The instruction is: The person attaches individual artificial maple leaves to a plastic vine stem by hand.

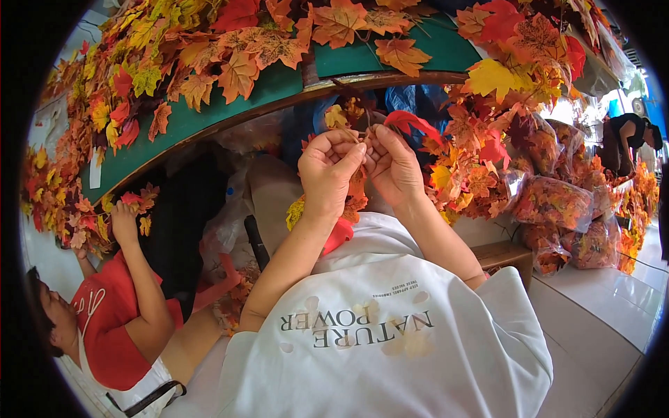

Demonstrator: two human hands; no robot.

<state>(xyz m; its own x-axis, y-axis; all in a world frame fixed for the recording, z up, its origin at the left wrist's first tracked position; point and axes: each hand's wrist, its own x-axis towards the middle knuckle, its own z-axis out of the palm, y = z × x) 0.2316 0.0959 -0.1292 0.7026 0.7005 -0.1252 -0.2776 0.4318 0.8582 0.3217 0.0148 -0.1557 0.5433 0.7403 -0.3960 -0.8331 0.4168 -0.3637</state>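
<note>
My left hand point(327, 166) and my right hand point(394, 164) meet in front of my chest, below the table edge. Fingers and thumbs of both are pinched on a thin brown stem point(368, 129) of artificial maple leaves. A red leaf point(415, 124) sticks out beside the right fingertips, and a small yellow leaf point(335, 117) shows just above the left ones. Orange leaves point(357, 191) hang down between my wrists. My fingers hide most of the stem's join.
A green-topped table point(272, 80) curves across ahead, heaped with artificial maple leaves point(240, 52). More leaves point(463, 160) hang at the right, near clear bags of leaves point(554, 202). A co-worker in red point(115, 320) handles leaves at the left; another person point(624, 143) bends far right.
</note>
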